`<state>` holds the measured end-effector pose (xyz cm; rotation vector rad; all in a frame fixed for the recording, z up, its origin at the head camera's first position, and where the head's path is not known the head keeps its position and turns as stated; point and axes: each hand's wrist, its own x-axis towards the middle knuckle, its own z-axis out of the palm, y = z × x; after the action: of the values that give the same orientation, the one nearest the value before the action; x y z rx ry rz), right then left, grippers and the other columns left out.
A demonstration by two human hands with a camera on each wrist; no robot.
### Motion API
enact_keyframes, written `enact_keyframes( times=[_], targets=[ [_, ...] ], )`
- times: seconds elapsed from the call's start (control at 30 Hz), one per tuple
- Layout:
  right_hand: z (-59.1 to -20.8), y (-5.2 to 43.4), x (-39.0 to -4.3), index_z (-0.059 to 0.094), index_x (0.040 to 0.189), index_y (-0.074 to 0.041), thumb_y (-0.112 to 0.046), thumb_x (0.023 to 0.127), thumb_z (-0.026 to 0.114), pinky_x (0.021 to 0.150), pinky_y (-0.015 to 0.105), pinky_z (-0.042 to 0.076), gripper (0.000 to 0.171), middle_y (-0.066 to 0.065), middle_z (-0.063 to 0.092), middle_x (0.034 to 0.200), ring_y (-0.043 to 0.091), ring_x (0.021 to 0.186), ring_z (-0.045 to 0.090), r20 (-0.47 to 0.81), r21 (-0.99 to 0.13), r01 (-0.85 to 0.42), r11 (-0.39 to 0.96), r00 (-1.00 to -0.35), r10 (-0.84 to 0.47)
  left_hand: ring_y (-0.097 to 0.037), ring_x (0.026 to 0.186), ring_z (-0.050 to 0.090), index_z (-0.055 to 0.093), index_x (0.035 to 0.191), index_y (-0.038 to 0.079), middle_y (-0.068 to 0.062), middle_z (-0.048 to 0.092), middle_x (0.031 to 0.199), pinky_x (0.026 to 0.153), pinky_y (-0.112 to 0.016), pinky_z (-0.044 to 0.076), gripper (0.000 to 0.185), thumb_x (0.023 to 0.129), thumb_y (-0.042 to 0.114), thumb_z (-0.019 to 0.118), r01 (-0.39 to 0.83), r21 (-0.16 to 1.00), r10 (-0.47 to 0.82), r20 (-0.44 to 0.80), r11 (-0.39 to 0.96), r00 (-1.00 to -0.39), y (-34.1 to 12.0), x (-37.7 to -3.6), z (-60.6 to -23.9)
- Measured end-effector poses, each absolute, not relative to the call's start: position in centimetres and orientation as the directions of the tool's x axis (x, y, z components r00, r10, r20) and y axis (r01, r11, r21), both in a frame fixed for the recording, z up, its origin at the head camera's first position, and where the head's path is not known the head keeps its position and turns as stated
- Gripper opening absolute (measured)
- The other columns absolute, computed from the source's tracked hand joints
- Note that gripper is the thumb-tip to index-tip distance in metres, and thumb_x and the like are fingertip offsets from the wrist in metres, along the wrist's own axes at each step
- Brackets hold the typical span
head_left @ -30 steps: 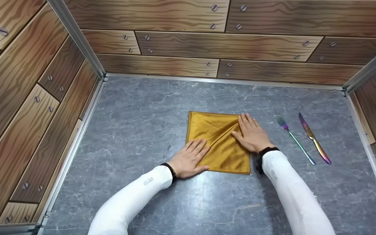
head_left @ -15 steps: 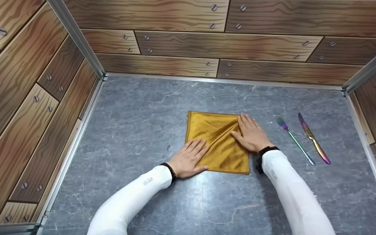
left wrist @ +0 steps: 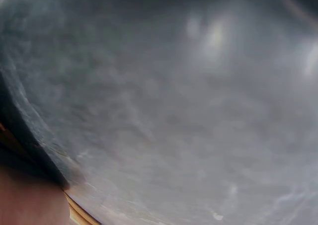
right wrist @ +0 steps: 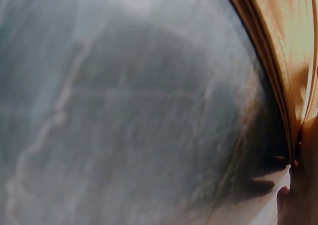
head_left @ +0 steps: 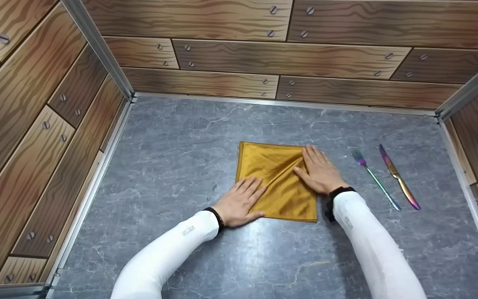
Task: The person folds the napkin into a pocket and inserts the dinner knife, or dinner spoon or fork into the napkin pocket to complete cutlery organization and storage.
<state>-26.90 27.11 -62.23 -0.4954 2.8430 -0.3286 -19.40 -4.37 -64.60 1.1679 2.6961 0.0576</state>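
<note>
A golden satin cloth napkin (head_left: 280,195), folded into a square, lies on the grey marbled surface in the head view. My left hand (head_left: 239,202) rests flat on its lower left corner, fingers straight and spread. Across its upper right edge lies my right hand (head_left: 321,171), with straight fingers and the thumb out over the fabric. A diagonal crease runs between the two hands. Layered edges of the napkin (right wrist: 263,41) show at the right of the right wrist view. The left wrist view catches mostly the surface and a bit of the hand (left wrist: 32,202) at its lower left.
To the right of the napkin lie a rainbow-coloured fork (head_left: 376,180) and a matching table knife (head_left: 398,176), side by side. Wood-patterned walls (head_left: 222,56) with metal edging enclose the marbled surface (head_left: 181,141) at the back and both sides.
</note>
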Motion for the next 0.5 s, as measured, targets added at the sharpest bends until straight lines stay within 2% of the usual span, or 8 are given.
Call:
enact_keyframes(
  times=[0.5],
  targets=[
    [-62.26, 27.07, -27.03, 0.007, 0.159, -0.001, -0.057, 0.105, 0.028, 0.125, 0.053, 0.004, 0.081, 0.019, 0.004, 0.167, 0.037, 0.155, 0.002, -0.191, -0.252, -0.301, 0.920, -0.916, -0.352, -0.026, 0.156, -0.006, 0.000, 0.161, 0.016, -0.007, -0.006, 0.169, 0.126, -0.044, -0.003, 0.082, 0.100, 0.068, 0.016, 0.730, 0.089, 0.734, -0.147, 0.677, -0.663, -4.44, -19.47, -64.81]
  ],
)
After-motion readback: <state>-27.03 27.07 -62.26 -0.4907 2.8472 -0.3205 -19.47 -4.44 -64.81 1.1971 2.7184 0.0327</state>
